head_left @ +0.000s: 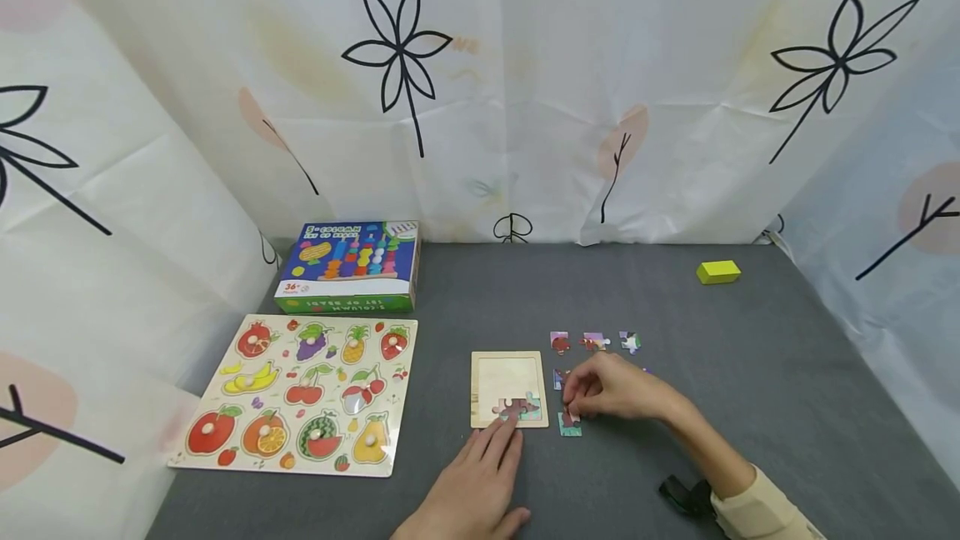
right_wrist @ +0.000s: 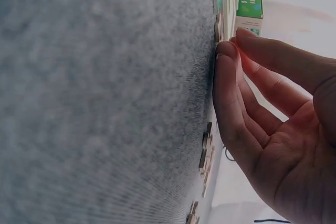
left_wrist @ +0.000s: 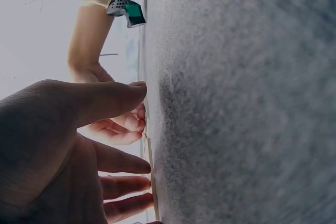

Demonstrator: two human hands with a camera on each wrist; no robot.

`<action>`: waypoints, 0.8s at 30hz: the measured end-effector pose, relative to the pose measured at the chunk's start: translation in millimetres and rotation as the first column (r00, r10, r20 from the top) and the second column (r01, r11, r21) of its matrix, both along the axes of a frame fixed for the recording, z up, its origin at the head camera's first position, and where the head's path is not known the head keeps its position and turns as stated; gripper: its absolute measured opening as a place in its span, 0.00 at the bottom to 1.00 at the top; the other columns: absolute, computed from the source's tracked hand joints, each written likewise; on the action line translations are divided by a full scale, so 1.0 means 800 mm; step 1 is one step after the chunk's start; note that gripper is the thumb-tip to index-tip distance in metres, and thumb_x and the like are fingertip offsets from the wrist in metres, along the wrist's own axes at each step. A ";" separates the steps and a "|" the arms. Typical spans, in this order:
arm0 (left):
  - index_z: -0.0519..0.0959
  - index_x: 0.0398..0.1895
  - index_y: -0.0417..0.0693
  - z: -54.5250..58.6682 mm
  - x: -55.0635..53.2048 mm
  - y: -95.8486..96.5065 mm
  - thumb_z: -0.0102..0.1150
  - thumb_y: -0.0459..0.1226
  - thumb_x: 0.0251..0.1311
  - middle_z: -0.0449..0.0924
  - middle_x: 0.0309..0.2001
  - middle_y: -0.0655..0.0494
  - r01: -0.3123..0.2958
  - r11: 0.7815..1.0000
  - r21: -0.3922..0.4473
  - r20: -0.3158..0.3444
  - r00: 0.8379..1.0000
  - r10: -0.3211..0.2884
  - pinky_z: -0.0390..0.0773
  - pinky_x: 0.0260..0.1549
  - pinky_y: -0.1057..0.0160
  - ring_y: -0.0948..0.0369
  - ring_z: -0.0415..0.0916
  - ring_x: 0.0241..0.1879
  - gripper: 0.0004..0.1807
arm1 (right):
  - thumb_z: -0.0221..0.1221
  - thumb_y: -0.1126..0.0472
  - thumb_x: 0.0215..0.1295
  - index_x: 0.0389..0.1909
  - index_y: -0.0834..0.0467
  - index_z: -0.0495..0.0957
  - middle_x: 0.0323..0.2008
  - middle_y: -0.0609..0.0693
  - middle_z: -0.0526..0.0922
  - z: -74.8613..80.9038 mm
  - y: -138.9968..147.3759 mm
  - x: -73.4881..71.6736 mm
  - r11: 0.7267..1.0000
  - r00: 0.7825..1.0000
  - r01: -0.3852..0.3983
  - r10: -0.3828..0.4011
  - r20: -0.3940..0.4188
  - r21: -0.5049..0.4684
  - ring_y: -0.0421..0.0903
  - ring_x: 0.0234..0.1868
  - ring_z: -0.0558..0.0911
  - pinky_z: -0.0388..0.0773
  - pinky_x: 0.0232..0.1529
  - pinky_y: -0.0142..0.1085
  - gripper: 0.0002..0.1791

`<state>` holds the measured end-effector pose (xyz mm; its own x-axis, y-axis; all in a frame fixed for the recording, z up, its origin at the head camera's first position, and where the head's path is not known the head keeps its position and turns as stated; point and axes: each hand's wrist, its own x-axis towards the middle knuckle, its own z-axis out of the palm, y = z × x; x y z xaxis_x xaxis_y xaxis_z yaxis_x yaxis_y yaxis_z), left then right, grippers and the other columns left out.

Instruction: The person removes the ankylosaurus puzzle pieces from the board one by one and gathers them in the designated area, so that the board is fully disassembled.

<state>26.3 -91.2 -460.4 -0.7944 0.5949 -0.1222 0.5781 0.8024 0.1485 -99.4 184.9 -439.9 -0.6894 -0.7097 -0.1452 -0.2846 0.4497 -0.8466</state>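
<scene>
A shallow wooden puzzle tray (head_left: 501,373) lies at the middle of the table, with several joined jigsaw pieces (head_left: 522,407) in its front right corner. My left hand (head_left: 476,473) reaches over the tray's front edge, fingers extended; the tips touch the edge and the joined pieces. In the left wrist view its thumb stands apart from the fingers. Just right of the tray, my right hand (head_left: 618,387) has thumb and fingertips at the top of a teal and brown puzzle piece (head_left: 570,427), pinching it. The right wrist view shows those fingertips (right_wrist: 227,51) low at the tabletop.
More loose pieces lie behind the right hand, among them a reddish one (head_left: 559,342) and a white-green one (head_left: 630,342). To the left are a fruit peg board (head_left: 281,394) and a bead-set box (head_left: 352,265). A yellow block (head_left: 717,272) sits back right.
</scene>
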 end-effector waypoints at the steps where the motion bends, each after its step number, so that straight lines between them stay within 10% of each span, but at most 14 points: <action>1: 0.70 0.80 0.43 0.000 0.000 0.000 0.66 0.64 0.68 0.62 0.85 0.49 0.002 1.000 0.006 -0.002 1.000 -0.002 0.76 0.75 0.52 0.53 0.66 0.81 0.48 | 0.68 0.72 0.67 0.37 0.64 0.88 0.32 0.56 0.92 0.001 -0.001 0.000 1.000 1.000 0.000 0.000 -0.002 0.000 0.33 0.28 0.84 0.85 0.31 0.30 0.02; 24: 0.73 0.78 0.49 0.000 -0.001 0.003 0.65 0.64 0.68 0.69 0.80 0.54 0.025 0.999 -0.024 -0.075 0.997 -0.027 0.78 0.72 0.55 0.58 0.70 0.75 0.44 | 0.69 0.65 0.72 0.45 0.64 0.90 0.38 0.56 0.93 0.005 -0.059 -0.014 0.989 0.992 -0.128 0.129 0.008 -0.069 0.42 0.35 0.90 0.87 0.42 0.31 0.07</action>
<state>25.3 -88.5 -460.3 -0.7861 0.6133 -0.0769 0.6076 0.7896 0.0856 -110.9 137.4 -435.8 -0.5902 -0.8009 -0.1015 -0.3258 0.3513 -0.8778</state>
